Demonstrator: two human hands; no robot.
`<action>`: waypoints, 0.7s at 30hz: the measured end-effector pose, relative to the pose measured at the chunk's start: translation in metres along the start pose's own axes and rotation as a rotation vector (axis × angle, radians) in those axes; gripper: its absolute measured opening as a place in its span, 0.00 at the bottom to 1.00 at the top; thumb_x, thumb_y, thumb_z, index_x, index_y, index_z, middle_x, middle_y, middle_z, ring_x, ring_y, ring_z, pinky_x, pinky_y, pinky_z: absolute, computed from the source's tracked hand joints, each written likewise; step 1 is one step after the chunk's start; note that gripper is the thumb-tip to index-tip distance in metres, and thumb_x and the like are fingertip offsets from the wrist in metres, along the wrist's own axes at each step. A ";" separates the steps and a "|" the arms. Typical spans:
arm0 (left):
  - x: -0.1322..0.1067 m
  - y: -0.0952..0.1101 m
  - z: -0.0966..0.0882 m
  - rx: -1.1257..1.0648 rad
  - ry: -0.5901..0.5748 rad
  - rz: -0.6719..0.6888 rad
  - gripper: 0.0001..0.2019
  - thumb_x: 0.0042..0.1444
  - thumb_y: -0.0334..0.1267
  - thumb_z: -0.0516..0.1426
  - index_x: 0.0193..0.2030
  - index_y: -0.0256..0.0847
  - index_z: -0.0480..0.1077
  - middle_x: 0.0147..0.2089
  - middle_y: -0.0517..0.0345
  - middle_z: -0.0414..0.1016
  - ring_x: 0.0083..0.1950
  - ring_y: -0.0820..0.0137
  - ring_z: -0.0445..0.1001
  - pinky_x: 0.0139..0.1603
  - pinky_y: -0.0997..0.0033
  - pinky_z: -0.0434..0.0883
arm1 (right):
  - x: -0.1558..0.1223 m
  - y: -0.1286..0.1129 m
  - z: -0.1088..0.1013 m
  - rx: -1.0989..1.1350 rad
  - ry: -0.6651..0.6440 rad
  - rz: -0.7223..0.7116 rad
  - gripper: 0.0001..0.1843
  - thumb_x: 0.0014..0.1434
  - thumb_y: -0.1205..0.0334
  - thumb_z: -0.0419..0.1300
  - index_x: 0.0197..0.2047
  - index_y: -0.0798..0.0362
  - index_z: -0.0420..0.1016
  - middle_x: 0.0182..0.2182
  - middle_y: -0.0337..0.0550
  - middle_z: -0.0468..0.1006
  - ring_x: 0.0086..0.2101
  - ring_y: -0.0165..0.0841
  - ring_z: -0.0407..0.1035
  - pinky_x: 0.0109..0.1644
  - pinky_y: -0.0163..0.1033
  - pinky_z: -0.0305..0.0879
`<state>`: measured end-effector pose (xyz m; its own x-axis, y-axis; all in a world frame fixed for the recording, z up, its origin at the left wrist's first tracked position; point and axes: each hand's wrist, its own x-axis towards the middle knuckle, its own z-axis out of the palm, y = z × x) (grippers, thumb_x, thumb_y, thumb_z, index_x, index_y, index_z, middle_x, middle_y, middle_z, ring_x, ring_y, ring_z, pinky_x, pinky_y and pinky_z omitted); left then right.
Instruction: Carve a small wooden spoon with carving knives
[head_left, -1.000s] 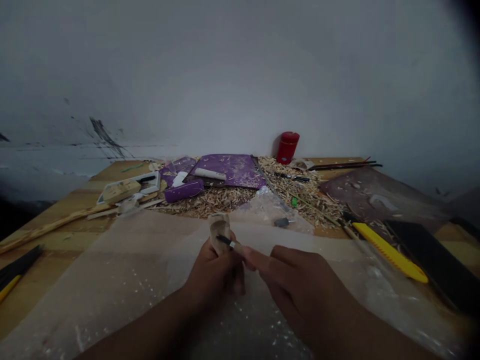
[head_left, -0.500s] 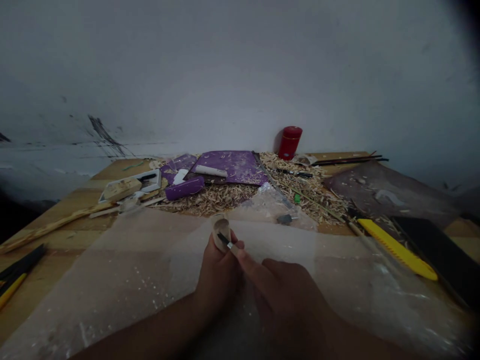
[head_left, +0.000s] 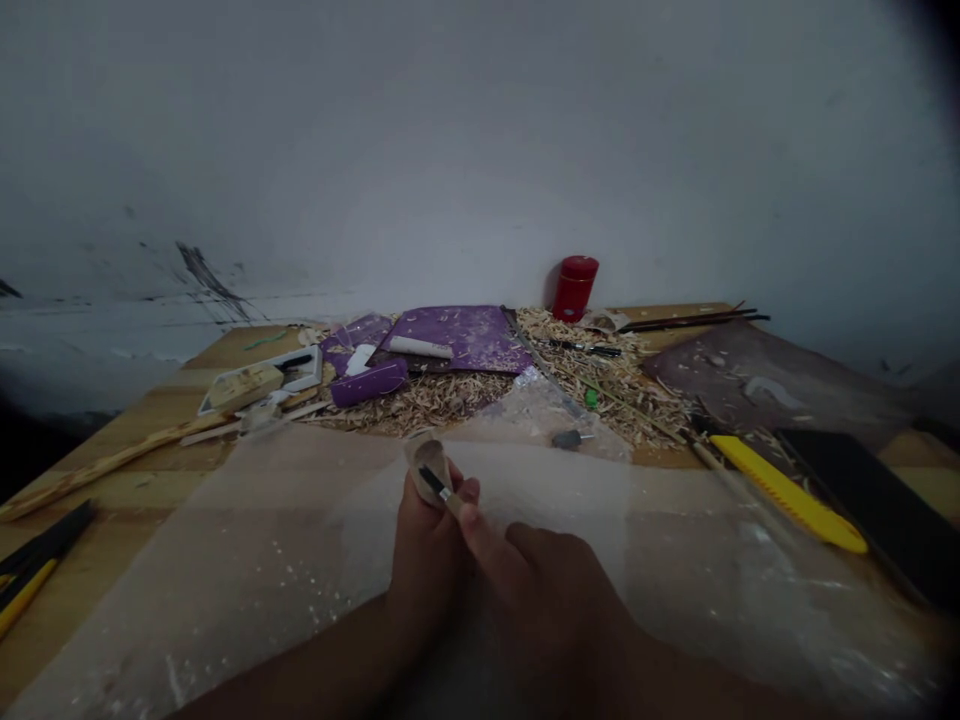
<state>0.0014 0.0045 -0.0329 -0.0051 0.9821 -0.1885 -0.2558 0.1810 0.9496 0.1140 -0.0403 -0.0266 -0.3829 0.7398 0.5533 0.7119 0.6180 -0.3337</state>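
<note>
My left hand (head_left: 424, 550) is closed around a small pale wooden piece (head_left: 426, 462), hollowed like a spoon bowl, held upright above a clear plastic sheet (head_left: 247, 560). My right hand (head_left: 540, 590) grips a small carving knife (head_left: 437, 487). Its dark blade tip lies against the hollow of the wooden piece. The two hands touch each other at the middle of the view.
Wood shavings (head_left: 442, 392) cover the back of the wooden table (head_left: 142, 420). There are a purple mat (head_left: 465, 335), a purple case (head_left: 367, 381), a red can (head_left: 574, 287), a yellow utility knife (head_left: 787, 492), a black slab (head_left: 870, 515), a long stick (head_left: 97, 465) and dark tools (head_left: 37, 550) at the left edge.
Both hands have drifted slightly left and nearer to me with the wooden piece. The knife blade has shifted a little within the hollow.
</note>
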 end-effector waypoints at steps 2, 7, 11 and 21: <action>-0.001 -0.001 0.001 -0.048 -0.018 -0.017 0.13 0.46 0.36 0.60 0.31 0.43 0.57 0.20 0.71 0.61 0.18 0.81 0.58 0.20 0.80 0.58 | 0.002 0.000 -0.001 -0.009 -0.007 0.010 0.21 0.60 0.71 0.43 0.54 0.66 0.64 0.22 0.50 0.75 0.20 0.38 0.69 0.20 0.40 0.63; -0.003 0.005 0.003 -0.152 -0.088 -0.113 0.14 0.46 0.38 0.61 0.33 0.44 0.57 0.19 0.71 0.61 0.18 0.80 0.60 0.20 0.81 0.58 | 0.015 0.001 -0.017 0.392 -0.039 0.219 0.21 0.59 0.71 0.47 0.56 0.60 0.64 0.39 0.51 0.78 0.36 0.37 0.73 0.39 0.41 0.69; -0.005 0.012 0.004 -0.199 -0.130 -0.192 0.15 0.45 0.40 0.62 0.31 0.45 0.56 0.17 0.72 0.59 0.15 0.80 0.57 0.17 0.81 0.56 | 0.016 0.007 -0.036 0.585 -0.067 0.331 0.22 0.59 0.72 0.51 0.55 0.45 0.66 0.46 0.35 0.76 0.43 0.29 0.70 0.46 0.33 0.65; -0.005 0.007 0.005 -0.185 -0.196 -0.215 0.15 0.43 0.37 0.61 0.29 0.44 0.55 0.14 0.73 0.59 0.13 0.81 0.54 0.15 0.82 0.53 | 0.010 0.009 -0.054 0.350 -0.205 0.247 0.23 0.57 0.71 0.50 0.54 0.45 0.67 0.37 0.38 0.79 0.36 0.32 0.73 0.41 0.35 0.67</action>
<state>0.0043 0.0010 -0.0245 0.2496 0.9172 -0.3107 -0.4016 0.3900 0.8286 0.1488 -0.0415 0.0173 -0.3608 0.8913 0.2745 0.5686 0.4435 -0.6928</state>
